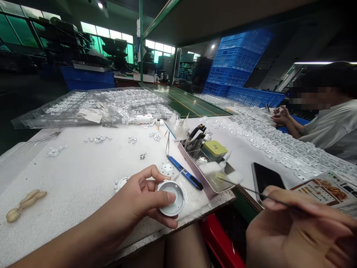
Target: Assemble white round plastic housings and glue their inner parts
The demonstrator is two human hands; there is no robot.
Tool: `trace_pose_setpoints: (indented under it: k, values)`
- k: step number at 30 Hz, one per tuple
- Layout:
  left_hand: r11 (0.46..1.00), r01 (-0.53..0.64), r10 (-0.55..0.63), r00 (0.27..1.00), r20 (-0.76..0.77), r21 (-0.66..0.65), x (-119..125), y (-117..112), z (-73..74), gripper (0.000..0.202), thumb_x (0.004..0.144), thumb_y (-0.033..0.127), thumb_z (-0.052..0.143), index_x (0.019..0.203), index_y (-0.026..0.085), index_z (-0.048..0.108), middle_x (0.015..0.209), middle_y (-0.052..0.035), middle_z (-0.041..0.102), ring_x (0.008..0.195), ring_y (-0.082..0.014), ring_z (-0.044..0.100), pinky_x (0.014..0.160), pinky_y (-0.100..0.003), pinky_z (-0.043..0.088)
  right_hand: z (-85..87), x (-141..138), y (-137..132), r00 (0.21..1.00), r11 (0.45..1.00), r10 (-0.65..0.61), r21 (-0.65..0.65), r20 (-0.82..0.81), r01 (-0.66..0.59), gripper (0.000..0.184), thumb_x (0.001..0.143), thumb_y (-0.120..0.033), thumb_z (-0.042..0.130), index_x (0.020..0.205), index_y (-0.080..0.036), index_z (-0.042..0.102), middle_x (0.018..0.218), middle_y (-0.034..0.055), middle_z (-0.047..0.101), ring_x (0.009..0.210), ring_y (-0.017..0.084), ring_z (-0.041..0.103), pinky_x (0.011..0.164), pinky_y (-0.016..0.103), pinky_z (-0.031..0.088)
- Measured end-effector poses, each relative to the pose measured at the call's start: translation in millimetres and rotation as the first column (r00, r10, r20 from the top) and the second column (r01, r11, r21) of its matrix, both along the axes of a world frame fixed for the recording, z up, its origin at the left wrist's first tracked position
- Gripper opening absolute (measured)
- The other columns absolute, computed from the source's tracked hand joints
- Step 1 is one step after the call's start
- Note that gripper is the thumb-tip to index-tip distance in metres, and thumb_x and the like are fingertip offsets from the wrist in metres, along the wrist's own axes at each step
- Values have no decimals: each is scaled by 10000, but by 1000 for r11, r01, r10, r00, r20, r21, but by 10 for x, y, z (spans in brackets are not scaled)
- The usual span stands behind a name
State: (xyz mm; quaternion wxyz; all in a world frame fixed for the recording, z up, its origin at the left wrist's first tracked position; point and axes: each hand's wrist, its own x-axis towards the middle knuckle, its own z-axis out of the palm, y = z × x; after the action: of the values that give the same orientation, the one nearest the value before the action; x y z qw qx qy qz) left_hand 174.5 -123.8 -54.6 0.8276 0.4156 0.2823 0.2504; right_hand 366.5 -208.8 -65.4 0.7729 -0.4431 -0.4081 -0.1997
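My left hand [142, 195] is clamped on a round grey cap [172, 197] at the lower centre, over the white surface [78, 178]. My right hand [295, 227], lower right, pinches thin tweezers [245, 189] whose tip reaches the pink tray [195, 169].

the counter [69, 178] lies open through its middle and left, with peanuts [23, 204] near the left edge; a pink tray [205, 175], blue pen [184, 172] and phone [267, 178] crowd the right edge, stacked clear trays [92, 106] the far edge.
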Motion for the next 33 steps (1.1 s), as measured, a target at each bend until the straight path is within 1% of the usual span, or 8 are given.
trace_pose_setpoints:
  k: [3,7,13,17,19,21,25,33]
  values:
    - [1000,-2,2,1000,0,11,3,-4,-3,308,733,171,795,800,177,495,700,22,654,599,-123,642,541,-223,607,16,207,20,992,996,-90,-10,-84,89,182,904,-318,637,796,-176,601,747,28,539,614,164,550,570,338,415]
    - [1000,4,-4,1000,11,4,11,-9,-5,294,728,175,801,798,170,515,698,22,648,585,-112,627,536,-217,603,-63,377,-27,986,945,-160,-299,-54,137,205,921,-379,608,879,-179,622,796,28,606,668,154,591,677,317,457]
    - [1000,-6,6,999,37,19,13,-30,8,327,726,173,805,790,183,485,719,29,628,625,-128,625,551,-259,611,-208,531,6,922,719,-166,-596,350,356,305,975,-435,475,901,-184,631,800,38,655,766,171,606,717,295,436]
    - [973,-31,52,995,-86,229,-18,-80,-6,355,649,169,852,767,197,519,754,36,604,603,-113,583,555,-239,578,-249,430,10,852,710,-163,-541,498,451,321,933,-451,553,1037,-159,636,931,85,625,870,213,570,782,348,442]
    - [900,-43,131,976,-175,435,-39,-104,-22,324,624,153,858,741,203,560,762,33,597,597,-98,563,536,-179,517,-296,270,-42,892,807,-118,-481,437,343,313,891,-341,645,1144,-162,608,960,84,606,855,193,568,759,323,463]
    - [797,-46,185,968,-170,602,-56,-118,-31,269,641,135,833,702,209,581,732,32,594,621,-100,570,553,-159,483,-365,75,-88,921,864,136,-498,365,69,317,883,-250,650,1184,-177,583,935,69,610,802,161,586,698,271,490]
    - [630,-52,138,989,-46,775,-65,-107,-16,276,668,89,789,641,209,542,645,33,580,603,-106,548,583,-184,458,-505,-259,-24,790,765,540,-561,292,-315,217,936,-296,551,1128,-201,584,773,38,620,643,137,598,565,223,507]
    - [440,71,112,985,-133,895,-148,-67,20,108,788,169,742,846,241,685,826,-54,672,711,-173,623,665,-252,485,-678,-372,272,810,776,576,-390,114,-497,107,930,-281,560,990,-224,627,681,9,622,543,122,606,458,178,470]
